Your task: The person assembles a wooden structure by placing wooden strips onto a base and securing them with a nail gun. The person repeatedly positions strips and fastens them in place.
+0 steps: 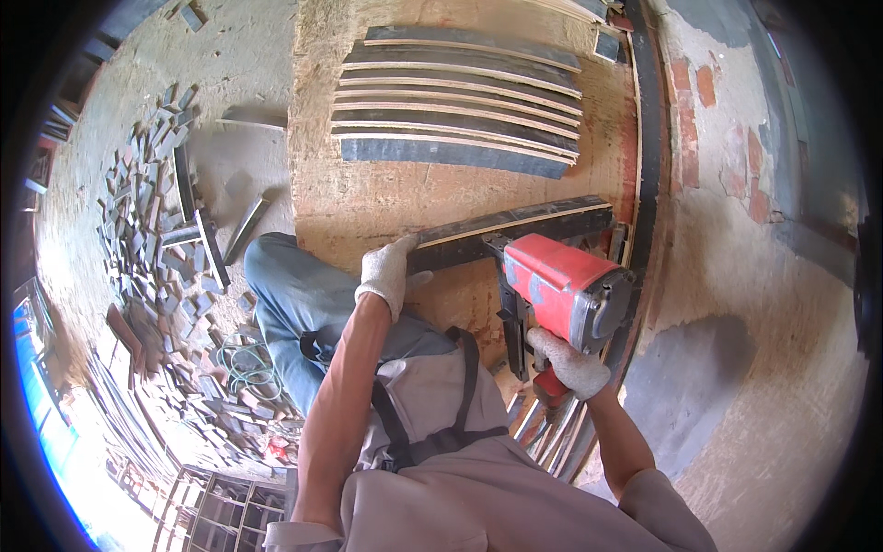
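My gloved left hand (388,270) grips the near end of a dark-faced plywood strip assembly (510,224), which shows a pale edge along its length. In my gloved right hand (571,366) is the handle of a red pneumatic nail gun (555,283). The gun's nose lies against the side of the strip assembly, right of its middle. Its black magazine (512,331) points back toward my body. Beyond the assembly, several dark plywood strips (455,103) lie side by side on the plywood work surface (386,193).
A dark rail (648,138) borders the work surface at right, beside a worn wall (717,228) with exposed brick. Small offcut blocks (141,186) are heaped on the floor at left, with loose strips (210,248) and a coiled green hose (250,366). Slatted frames (221,507) stand at lower left.
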`<action>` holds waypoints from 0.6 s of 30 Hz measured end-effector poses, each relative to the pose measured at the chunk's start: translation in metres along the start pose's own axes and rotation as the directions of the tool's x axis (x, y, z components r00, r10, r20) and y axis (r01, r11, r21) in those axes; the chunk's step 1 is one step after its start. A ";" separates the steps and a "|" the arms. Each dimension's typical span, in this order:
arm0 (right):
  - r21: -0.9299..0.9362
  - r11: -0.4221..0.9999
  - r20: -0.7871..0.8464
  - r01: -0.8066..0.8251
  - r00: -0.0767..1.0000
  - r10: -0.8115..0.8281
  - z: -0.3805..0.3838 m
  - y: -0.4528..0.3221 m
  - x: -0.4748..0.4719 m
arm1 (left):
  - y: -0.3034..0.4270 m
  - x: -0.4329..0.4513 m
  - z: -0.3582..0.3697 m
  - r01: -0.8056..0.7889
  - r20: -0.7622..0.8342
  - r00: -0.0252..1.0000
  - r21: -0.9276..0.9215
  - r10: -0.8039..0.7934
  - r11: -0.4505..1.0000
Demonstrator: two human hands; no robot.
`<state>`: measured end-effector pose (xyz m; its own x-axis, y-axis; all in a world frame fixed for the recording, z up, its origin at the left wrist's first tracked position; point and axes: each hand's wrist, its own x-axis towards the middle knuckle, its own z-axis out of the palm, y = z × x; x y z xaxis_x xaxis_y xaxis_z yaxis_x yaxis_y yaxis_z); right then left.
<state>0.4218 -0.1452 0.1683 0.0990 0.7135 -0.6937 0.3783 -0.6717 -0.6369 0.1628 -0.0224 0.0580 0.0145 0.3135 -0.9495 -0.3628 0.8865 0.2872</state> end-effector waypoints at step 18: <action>-0.195 0.980 0.103 0.046 0.994 -0.026 0.013 -0.023 -0.012 | -0.006 0.009 -0.008 -0.157 0.110 0.984 0.143 0.142 0.977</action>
<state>0.3997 -0.1408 0.1871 -0.0058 0.7065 -0.7077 0.5550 -0.5864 -0.5900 0.1577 -0.0272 0.0465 0.0655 0.4714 -0.8795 -0.2235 0.8659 0.4475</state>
